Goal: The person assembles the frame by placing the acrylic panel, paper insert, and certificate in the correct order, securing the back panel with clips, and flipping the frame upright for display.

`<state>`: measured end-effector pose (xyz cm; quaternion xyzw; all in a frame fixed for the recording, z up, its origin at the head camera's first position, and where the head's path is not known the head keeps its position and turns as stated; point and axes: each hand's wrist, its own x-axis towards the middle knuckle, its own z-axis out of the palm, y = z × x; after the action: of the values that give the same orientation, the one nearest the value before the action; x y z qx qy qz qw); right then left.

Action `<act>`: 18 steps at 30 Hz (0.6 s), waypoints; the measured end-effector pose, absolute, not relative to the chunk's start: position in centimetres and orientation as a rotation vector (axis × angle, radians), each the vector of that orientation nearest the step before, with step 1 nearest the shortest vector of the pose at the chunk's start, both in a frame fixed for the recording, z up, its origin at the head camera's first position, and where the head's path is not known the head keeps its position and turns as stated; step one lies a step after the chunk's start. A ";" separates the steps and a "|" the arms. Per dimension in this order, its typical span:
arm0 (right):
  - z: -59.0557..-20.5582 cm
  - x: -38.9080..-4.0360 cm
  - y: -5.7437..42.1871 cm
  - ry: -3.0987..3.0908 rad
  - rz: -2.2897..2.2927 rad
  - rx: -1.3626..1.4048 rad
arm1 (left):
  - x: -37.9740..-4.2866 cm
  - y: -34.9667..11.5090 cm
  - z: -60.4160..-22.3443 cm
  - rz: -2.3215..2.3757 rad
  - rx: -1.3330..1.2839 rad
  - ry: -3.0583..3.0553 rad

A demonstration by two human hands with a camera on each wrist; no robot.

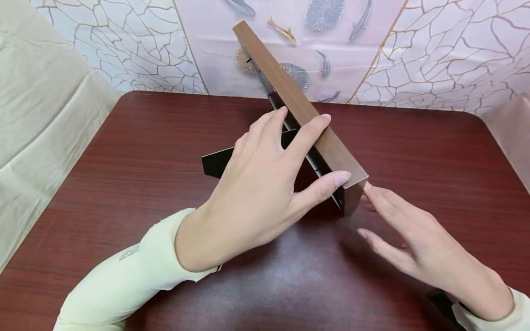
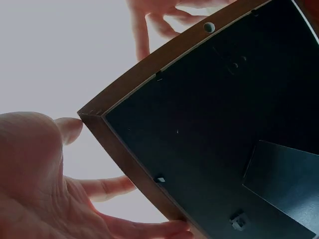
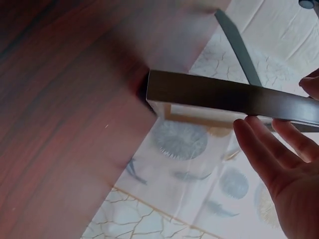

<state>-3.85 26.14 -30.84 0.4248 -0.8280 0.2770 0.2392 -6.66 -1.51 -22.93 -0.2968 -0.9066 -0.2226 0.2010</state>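
A brown picture frame (image 1: 296,94) with a black back (image 2: 184,114) stands upright on the table, slanting away to the upper left in the head view. Its black easel stand (image 1: 215,162) sticks out to the left behind it. My left hand (image 1: 261,184) reaches over from the back side, fingers spread and nearly straight, thumb and fingertips touching the top edge. On the other side, my right hand (image 1: 410,239) touches the near side edge with its extended fingertips, the thumb apart. In the right wrist view, the frame's narrow edge (image 3: 209,97) lies against those fingertips.
A dark red wood-grain table (image 1: 136,193) carries the frame. Behind it hangs a patterned cloth (image 1: 447,55) with fish and crackle lines. Pale fabric (image 1: 41,105) drapes along the left side.
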 end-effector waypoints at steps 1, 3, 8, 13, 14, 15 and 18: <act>-30.8 -3.7 26.0 -2.269 0.742 1.180 | -6.5 -1.7 -22.7 -0.649 -0.833 -2.563; -30.7 -3.5 25.8 -2.275 0.708 1.211 | -6.2 -2.1 -22.1 -0.706 -0.836 -2.633; -30.2 -3.2 24.7 -2.297 0.597 1.272 | -6.0 -3.1 -22.1 -0.798 -0.827 -2.707; -29.7 -3.4 23.4 -2.278 0.493 1.320 | -7.4 -3.6 -25.5 -0.775 -0.776 -2.639; -29.6 -3.4 23.2 -2.267 0.492 1.333 | -7.7 -3.8 -26.1 -0.776 -0.767 -2.630; -29.6 -3.5 23.0 -2.260 0.488 1.343 | -8.2 -3.9 -26.7 -0.783 -0.761 -2.621; -29.5 -3.6 22.5 -2.265 0.486 1.358 | -9.6 -4.7 -28.2 -0.776 -0.808 -2.595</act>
<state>-3.57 22.47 -29.49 0.4925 -0.8217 0.1762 0.2264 -9.59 -4.66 -28.21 -0.2824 -0.9067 -0.2710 0.1569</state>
